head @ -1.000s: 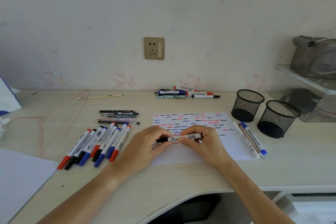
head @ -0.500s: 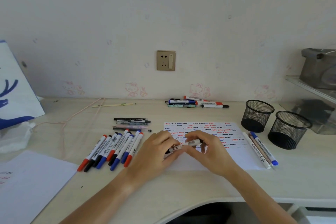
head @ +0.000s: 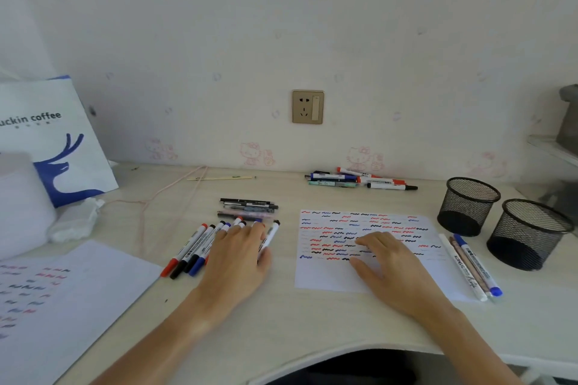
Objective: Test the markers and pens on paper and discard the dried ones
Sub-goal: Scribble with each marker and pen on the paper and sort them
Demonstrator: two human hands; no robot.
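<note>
Laying our left hand (head: 237,255) flat over the row of markers (head: 195,248) at centre-left of the frame, we had its grip loose, fingers straight on the barrels and curled round nothing, with a black-capped marker (head: 269,236) lying just beside the thumb edge. Our right hand (head: 389,262) rested open on the test paper (head: 369,241) at centre-right, fingers spread on the squiggles, pinning the sheet to the counter (head: 281,316). By our judgement the step was setting a tested marker among the keepers; done well, it meant nudging it parallel to its neighbours without rolling the row, then reaching for an untested one from the pens (head: 353,180) near the wall.
</note>
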